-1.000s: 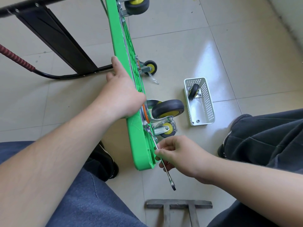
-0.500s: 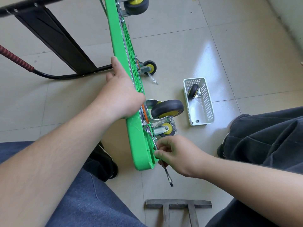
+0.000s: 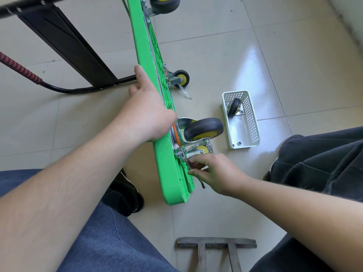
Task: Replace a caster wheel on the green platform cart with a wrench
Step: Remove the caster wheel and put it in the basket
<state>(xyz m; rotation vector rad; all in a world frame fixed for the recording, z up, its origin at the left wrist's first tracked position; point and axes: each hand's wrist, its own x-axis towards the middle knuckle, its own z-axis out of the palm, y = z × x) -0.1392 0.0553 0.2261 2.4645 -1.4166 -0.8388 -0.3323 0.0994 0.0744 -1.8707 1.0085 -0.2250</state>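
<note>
From the head view, the green plastic platform cart point(image 3: 167, 173) stands tipped on its long edge on the tiled floor, so its underside and casters face right where a tool can reach them. The left hand point(image 3: 146, 116) lies over the upper edge with fingers wrapped on it, apparently to keep the deck from toppling. The right hand point(image 3: 214, 171) pinches the slim steel wrench point(image 3: 191, 166), whose head sits at a bolt on the mounting plate of the near black-and-yellow caster wheel point(image 3: 203, 128), likely for turning the fastener. A white perforated plastic basket point(image 3: 253, 122) nearby holds a spare black caster point(image 3: 233, 107) and loose hardware within reach.
</note>
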